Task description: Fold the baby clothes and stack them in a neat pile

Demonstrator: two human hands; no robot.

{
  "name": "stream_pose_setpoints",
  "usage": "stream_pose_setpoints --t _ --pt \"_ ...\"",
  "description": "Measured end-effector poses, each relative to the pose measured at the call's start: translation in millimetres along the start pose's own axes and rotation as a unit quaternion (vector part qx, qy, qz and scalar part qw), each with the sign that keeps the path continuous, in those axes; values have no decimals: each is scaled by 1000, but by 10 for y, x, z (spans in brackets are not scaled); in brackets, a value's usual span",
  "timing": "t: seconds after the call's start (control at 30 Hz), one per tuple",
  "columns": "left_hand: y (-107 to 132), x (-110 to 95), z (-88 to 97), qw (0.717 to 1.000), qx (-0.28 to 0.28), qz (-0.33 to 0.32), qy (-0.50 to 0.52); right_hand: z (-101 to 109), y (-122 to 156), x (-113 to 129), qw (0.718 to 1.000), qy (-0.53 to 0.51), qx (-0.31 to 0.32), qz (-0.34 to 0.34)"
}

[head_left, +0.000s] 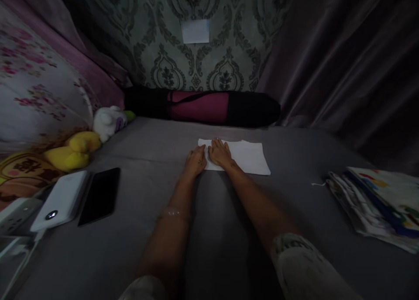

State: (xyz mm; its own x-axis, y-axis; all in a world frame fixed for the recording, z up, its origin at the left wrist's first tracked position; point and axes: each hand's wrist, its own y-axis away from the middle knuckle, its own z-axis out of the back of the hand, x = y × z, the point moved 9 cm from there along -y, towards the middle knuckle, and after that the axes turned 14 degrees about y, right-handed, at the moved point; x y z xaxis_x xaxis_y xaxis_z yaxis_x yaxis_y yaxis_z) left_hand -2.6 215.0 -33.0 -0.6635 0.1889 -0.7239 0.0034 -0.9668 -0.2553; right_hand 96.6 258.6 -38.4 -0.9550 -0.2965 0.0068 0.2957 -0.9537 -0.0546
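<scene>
A folded white cloth (250,156) lies flat on the grey bed sheet, its long side running left to right. My right hand (220,153) presses on its left part, palm down with fingers stretched out. At the cloth's left edge is my left hand (195,160), fingers bent together and closed on that edge; the fingertips are partly hidden. The two hands are close together, with a small strip of cloth between them.
A black and pink long bag (199,107) lies along the wall. On the left are plush toys (109,122), a black phone (101,196), a white power bank (60,201) and a power strip (19,215). Folded clothes (382,204) are stacked on the right.
</scene>
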Motion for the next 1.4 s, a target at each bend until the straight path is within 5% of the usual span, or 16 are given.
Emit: stream_pose_setpoints --t 0.3,0.6,1.0,1.2,1.4 --pt "0 -16 -24 999 15 -17 -33 70 6 -28 998 -56 36 -1" --pt "15 -96 -67 998 33 -18 -44 163 183 -779 994 11 -17 -103" --pt "48 -56 -138 992 66 -25 -101 67 206 -881 995 -32 -2 -99" --pt "47 -117 -151 992 79 -29 -92 280 366 -1230 984 -25 -88 -156" --pt "59 -123 -155 992 82 -29 -92 35 477 -1429 981 1 -11 -196"
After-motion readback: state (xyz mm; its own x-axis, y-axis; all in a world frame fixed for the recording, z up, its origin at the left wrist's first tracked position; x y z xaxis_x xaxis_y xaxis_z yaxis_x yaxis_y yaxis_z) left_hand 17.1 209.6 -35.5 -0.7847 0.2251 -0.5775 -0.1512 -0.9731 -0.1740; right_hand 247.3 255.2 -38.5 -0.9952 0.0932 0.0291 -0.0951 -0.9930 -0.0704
